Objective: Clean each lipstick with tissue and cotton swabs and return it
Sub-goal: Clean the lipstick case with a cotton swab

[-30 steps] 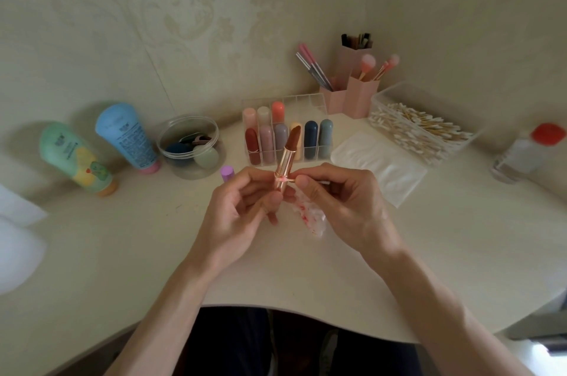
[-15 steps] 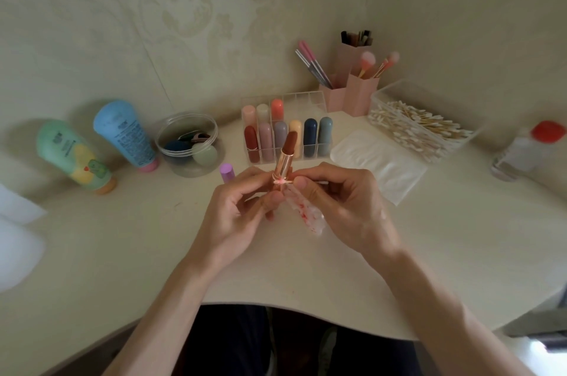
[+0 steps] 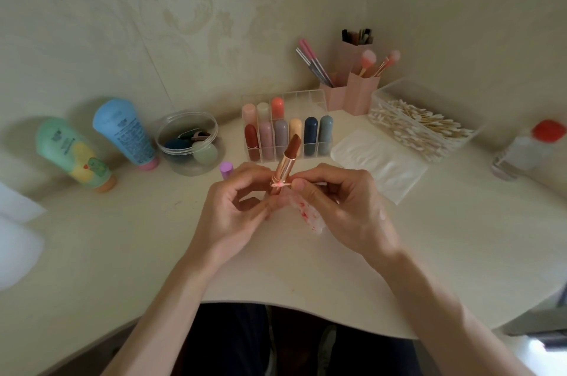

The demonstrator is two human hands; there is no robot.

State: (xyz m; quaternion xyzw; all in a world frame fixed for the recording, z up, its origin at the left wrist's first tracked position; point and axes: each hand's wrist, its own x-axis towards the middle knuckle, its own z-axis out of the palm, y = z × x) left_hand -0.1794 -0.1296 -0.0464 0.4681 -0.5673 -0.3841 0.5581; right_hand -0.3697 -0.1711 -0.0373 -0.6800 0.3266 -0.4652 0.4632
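Uncapped lipstick (image 3: 287,160) is gripped at its base by the left hand (image 3: 236,207) above the desk (image 3: 153,237); a cotton swab (image 3: 284,183), pinched by the right hand (image 3: 343,207), is applied to its collar. Return is judged outstanding.

The lipstick (image 3: 287,157) is brick-brown in a rose-gold case. The cotton swab (image 3: 284,184) is pink-tipped, the tissue (image 3: 310,214) white with red smears, and the wallpaper (image 3: 190,7) cream with scrolls.

Your left hand (image 3: 236,213) hides the lipstick (image 3: 287,160) base; your right hand (image 3: 343,207) covers most of the cotton swab (image 3: 283,184) and tissue (image 3: 310,216).
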